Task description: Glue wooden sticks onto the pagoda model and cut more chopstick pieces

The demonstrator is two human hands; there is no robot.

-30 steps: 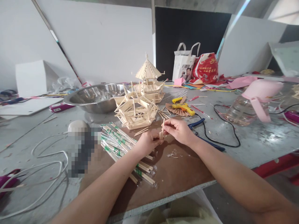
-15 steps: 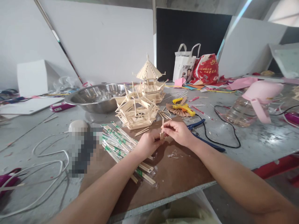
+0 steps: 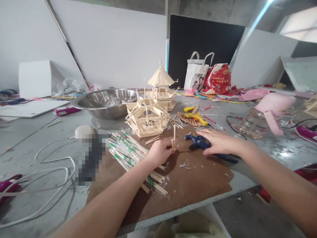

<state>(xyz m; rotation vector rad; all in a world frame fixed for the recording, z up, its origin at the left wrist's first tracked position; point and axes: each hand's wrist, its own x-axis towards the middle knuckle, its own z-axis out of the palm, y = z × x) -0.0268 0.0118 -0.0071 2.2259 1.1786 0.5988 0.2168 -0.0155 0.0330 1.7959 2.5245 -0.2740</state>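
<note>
Short wooden sticks [image 3: 174, 134], one taller than the others, stand upright in the closed fingers of my left hand [image 3: 160, 151]. My right hand [image 3: 218, 142] is stretched out over a blue hand cutter [image 3: 199, 141] on the brown board [image 3: 198, 181]; its fingers are apart and not closed round the tool. Whether they touch it I cannot tell. Beside my left hand lie several chopsticks [image 3: 128, 152] in clear and green wrappers. Behind them stands an open frame built of sticks [image 3: 148, 120], with a roofed stick pavilion [image 3: 160, 77] further back.
A steel basin [image 3: 104, 105] stands behind the chopsticks. Past the cutter lies a yellow glue gun [image 3: 195, 118] with a black cord. A pink-lidded jug [image 3: 262, 115] is at the right. White cable [image 3: 55, 160] loops across the left side. Bags [image 3: 218, 79] sit at the back.
My right hand has left the sticks and moved right to the blue cutter, with its fingers opened. My left hand keeps the sticks in nearly the same place. The view has shifted slightly.
</note>
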